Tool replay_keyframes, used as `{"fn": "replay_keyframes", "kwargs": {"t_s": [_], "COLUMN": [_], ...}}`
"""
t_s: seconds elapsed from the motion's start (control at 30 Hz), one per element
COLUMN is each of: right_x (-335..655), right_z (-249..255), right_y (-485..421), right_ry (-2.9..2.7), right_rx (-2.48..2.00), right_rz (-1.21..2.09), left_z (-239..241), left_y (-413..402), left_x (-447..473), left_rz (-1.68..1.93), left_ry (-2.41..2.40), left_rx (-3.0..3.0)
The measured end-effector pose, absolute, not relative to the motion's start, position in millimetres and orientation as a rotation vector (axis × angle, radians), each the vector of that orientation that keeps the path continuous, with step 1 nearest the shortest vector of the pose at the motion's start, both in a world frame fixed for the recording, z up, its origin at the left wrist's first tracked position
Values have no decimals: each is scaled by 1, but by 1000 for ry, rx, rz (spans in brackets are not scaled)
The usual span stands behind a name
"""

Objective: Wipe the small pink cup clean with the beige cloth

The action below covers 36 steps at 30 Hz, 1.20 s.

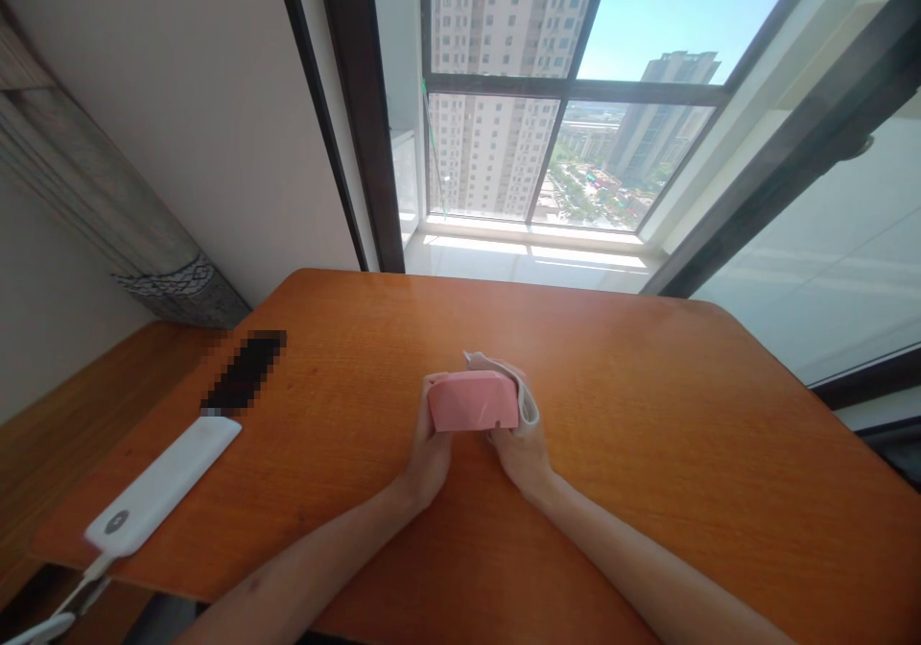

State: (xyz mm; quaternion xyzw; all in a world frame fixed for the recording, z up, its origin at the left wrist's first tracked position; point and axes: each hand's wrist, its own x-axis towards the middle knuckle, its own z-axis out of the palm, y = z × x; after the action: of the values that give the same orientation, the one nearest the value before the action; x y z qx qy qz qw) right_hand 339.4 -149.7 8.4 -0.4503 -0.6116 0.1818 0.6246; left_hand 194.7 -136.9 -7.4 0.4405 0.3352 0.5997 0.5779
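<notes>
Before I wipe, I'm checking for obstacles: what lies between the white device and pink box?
In the head view: bare tabletop, then the left hand, which holds the pink box.

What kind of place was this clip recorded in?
Probably a room in a high-rise home: a wooden table stands before a large window looking onto tall buildings from high up, with a patterned curtain on the left.

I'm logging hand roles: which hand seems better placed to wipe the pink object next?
Probably the right hand: it holds the pale cloth against the pink object's side, while the left hand grips the other.
</notes>
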Motion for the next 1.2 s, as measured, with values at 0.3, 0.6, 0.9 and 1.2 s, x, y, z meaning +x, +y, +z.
{"fn": "replay_keyframes", "kwargs": {"t_s": [0.3, 0.6, 0.9, 1.2], "right_x": [352, 360, 377, 368], "right_z": [20, 24, 7, 19], "right_y": [-154, -153, -127, -141], "right_ry": [-1571, -1490, -859, -1066], "right_rx": [-1071, -906, -1094, -1145], "right_rz": [160, 710, 832, 424], "left_z": [2, 0, -11, -3], "left_y": [-136, -125, -122, -128], "left_x": [197, 191, 187, 190], "left_rz": [1469, 1449, 1499, 1502], "left_ry": [826, 924, 929, 919], "left_rx": [1264, 1142, 962, 1028]}}
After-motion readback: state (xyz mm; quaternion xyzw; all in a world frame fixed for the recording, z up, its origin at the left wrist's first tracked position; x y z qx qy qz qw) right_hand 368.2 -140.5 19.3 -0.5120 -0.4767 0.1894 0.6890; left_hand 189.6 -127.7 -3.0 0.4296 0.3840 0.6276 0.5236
